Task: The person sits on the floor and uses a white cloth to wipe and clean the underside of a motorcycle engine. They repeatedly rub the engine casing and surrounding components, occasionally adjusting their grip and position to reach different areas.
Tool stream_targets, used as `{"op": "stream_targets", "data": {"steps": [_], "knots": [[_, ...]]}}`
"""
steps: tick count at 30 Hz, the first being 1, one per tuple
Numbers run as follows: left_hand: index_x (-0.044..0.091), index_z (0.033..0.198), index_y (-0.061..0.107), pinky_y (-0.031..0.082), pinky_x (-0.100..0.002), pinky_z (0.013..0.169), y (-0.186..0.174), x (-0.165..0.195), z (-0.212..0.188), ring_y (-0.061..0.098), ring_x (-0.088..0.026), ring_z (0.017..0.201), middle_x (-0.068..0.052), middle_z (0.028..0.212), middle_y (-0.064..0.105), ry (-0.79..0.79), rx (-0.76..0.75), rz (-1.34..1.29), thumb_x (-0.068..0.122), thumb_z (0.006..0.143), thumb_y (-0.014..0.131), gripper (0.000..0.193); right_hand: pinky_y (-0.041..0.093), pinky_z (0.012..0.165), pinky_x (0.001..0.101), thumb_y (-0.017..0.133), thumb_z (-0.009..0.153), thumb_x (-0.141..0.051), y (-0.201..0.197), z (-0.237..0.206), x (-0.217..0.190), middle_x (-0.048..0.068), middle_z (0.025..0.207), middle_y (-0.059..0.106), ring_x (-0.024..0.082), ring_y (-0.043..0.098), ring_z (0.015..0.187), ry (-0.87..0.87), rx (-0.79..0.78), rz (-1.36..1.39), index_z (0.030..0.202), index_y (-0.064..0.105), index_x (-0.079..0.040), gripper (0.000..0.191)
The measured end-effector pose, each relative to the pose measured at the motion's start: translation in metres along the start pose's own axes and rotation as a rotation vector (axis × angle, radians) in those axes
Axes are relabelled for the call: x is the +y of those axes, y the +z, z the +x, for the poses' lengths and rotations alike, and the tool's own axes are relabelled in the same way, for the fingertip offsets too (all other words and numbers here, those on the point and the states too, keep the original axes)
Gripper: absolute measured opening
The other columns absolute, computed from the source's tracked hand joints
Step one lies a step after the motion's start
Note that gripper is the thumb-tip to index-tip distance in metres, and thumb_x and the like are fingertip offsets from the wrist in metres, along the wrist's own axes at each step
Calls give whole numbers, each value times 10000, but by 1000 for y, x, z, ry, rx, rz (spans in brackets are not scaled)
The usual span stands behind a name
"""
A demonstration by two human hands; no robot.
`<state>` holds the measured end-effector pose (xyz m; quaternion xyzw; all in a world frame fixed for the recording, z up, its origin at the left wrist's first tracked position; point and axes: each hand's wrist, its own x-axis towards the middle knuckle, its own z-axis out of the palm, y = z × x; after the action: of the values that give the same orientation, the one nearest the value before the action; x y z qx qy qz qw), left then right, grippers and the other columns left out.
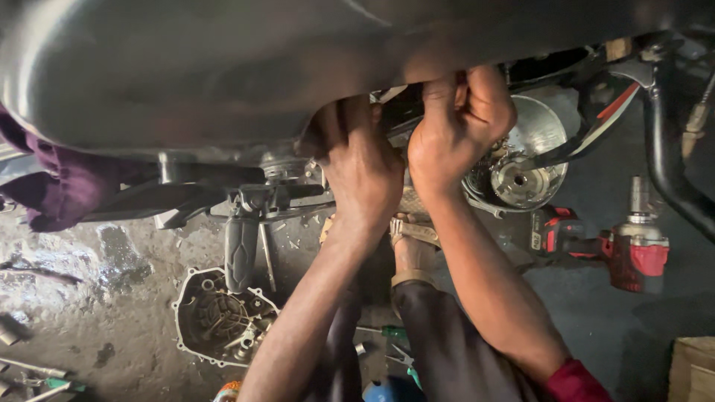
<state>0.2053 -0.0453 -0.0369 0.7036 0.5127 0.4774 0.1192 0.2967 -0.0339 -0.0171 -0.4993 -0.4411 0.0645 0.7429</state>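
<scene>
Reaching up under the dark body panel [223, 67] of a two-wheeler, both hands work at the engine side. The right hand [458, 123] is curled into a fist, fingers closed on something small at the edge of the panel; what it pinches is hidden by the fingers and cannot be told. The left hand [361, 167] lies just beside it, touching it at the knuckles, its fingers pushed up into the gap below the panel and out of sight, so whether they are closed on anything cannot be told. Immediately right of the right hand sits the exposed clutch assembly [521, 175], a round, bright metal drum with a hub at its centre, still mounted on the engine. Left of the left hand a black footrest [240, 253] hangs down from its bracket. On the stained concrete floor [112, 313] below lies a removed engine cover [220, 320], inner face up, with its gasket edge showing. Further right on the floor rests a red and black cordless impact wrench [625, 249], well apart from the hands. A purple cloth [52, 182] hangs at the left edge. A green-handled screwdriver [383, 331] lies between the forearms, near the person's sandalled foot [411, 246].
</scene>
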Motion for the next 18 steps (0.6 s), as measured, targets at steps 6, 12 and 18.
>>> {"op": "stream_targets", "data": {"steps": [6, 12, 18], "knots": [[23, 1347, 590, 448, -537, 1012, 8, -1, -1, 589, -407, 1188, -202, 1344, 580, 7, 60, -4, 22, 995, 624, 353, 207, 580, 291, 638, 1011, 48, -2, 2, 4, -22, 677, 317, 75, 284, 627, -107, 6, -191, 778, 364, -15, 365], [6, 1461, 509, 517, -523, 951, 11, -3, -5, 590, -449, 1156, -251, 1377, 535, -10, 60, -42, 0, 991, 598, 478, 212, 568, 293, 644, 1011, 71, 1, 3, 3, -18, 688, 335, 77, 294, 607, -68, -17, -115, 749, 375, -12, 386], [-7, 1518, 438, 539, -523, 967, 12, -4, -6, 602, -465, 1186, -301, 1438, 487, -125, 20, -209, -13, 972, 533, 554, 247, 558, 281, 660, 997, 43, 1, 4, 0, -21, 695, 430, 66, 349, 599, -106, -88, -142, 778, 498, 10, 274]]}}
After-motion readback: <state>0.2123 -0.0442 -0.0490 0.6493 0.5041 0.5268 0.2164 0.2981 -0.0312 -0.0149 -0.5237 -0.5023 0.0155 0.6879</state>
